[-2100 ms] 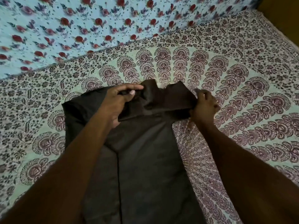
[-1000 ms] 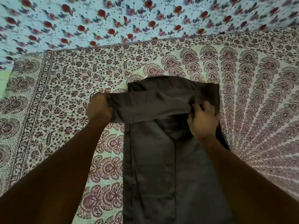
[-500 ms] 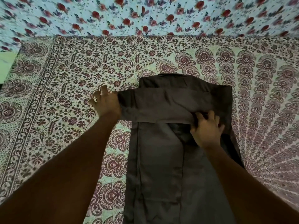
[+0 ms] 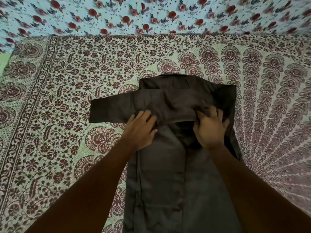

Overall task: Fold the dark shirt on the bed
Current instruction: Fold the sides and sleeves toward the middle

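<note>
Roughly midway, head view: dark shirt lies lengthwise on the bedspread, sides turned in, one sleeve laid across the chest w/ its end poking out left. Left hand rests flat, fingers spread on the sleeve's edge; right hand curls into the fabric by the shoulder. Left, I'd say: tuck sleeve in, fold body up.

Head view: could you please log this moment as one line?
shirt: flat on bed | sleeve: laid across, sticks out left | left hand: flat on sleeve | right hand: fingers curled at sleeve edge
</note>
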